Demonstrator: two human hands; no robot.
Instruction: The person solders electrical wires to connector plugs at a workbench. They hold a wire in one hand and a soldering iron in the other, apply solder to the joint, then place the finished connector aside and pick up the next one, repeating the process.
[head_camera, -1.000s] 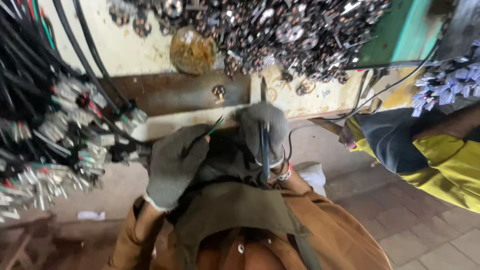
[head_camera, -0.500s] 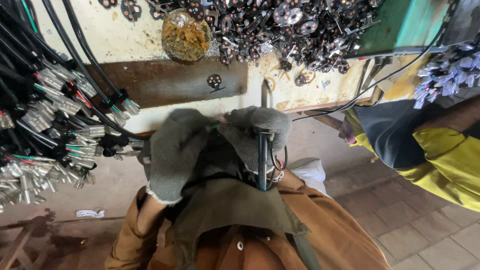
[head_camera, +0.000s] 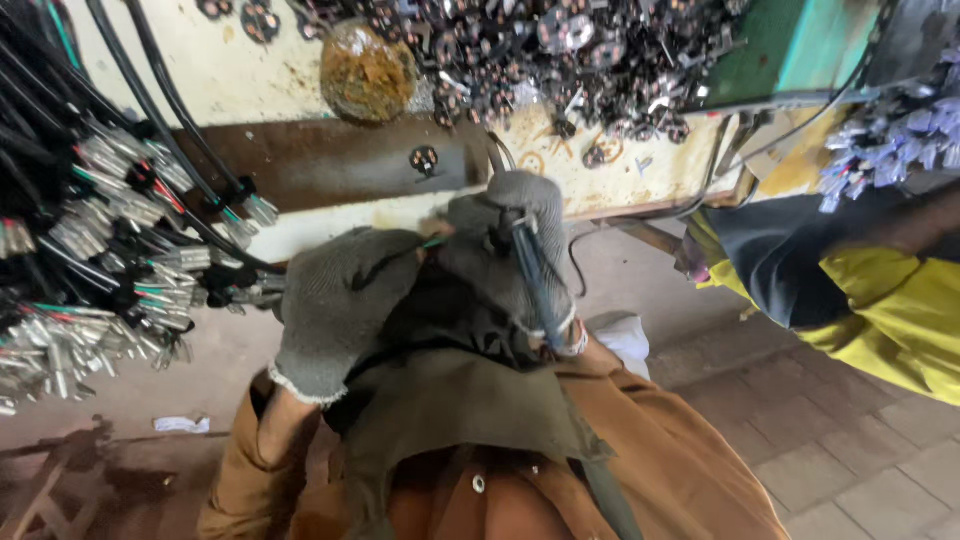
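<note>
We see both hands in grey knit gloves, held close together just below the edge of the desk (head_camera: 300, 60). The left hand (head_camera: 335, 310) is curled around a thin green wire (head_camera: 432, 242), whose end shows between the two gloves. The right hand (head_camera: 515, 235) is clenched on a dark-handled tool (head_camera: 535, 285); its handles run down along the wrist, and its working end is hidden behind the glove. The wire end lies just beside the right-hand fingers; we cannot tell whether the tool grips it.

To the left hangs a bundle of black cables (head_camera: 110, 210) with metal-tipped ends. On the desk above lies a heap of small dark metal parts (head_camera: 580, 50), with a rusty round lump (head_camera: 367, 72) just beside it. At the right, another person's yellow sleeve (head_camera: 880, 310) is well apart from the hands.
</note>
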